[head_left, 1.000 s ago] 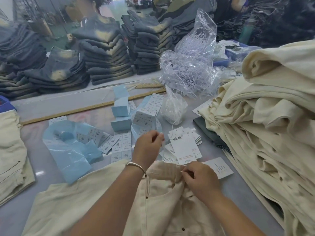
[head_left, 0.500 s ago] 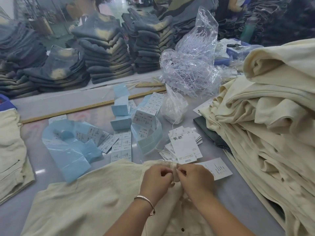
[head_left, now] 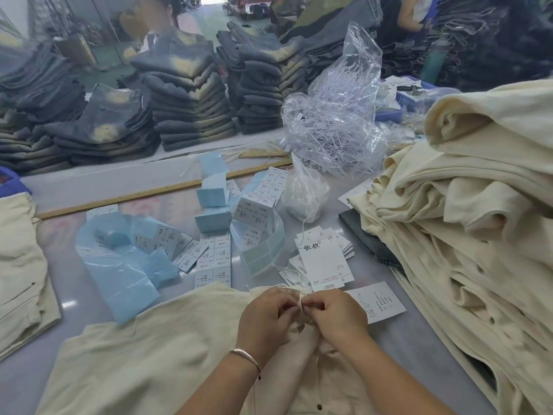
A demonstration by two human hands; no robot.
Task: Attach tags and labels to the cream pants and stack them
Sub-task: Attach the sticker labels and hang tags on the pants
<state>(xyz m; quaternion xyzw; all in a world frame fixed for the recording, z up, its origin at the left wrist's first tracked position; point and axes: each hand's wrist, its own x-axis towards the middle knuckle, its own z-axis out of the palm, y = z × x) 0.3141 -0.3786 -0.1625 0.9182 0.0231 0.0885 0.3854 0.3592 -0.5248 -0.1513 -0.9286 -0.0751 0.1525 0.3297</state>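
Note:
A pair of cream pants (head_left: pixel 143 354) lies flat on the table in front of me, waistband towards the far side. My left hand (head_left: pixel 264 320) and my right hand (head_left: pixel 336 317) meet at the waistband, fingers curled, pinching a thin white tag string (head_left: pixel 300 305) between them. A white paper tag (head_left: pixel 380 301) lies just right of my right hand, partly under it. A small pile of white hang tags (head_left: pixel 321 259) sits just beyond my hands. Strips of printed size labels (head_left: pixel 213 262) on blue backing lie to the left of them.
A tall heap of cream pants (head_left: pixel 466 223) fills the right side. More cream pants (head_left: pixel 21 265) lie at the left edge. Clear bags of white strings (head_left: pixel 335 130) and a small bag (head_left: pixel 305 193) stand behind the tags. A wooden ruler (head_left: pixel 143 193) and stacks of dark jeans (head_left: pixel 185 94) are farther back.
My left hand came down from above the labels to the waistband and met my right hand. Both now pinch the string there.

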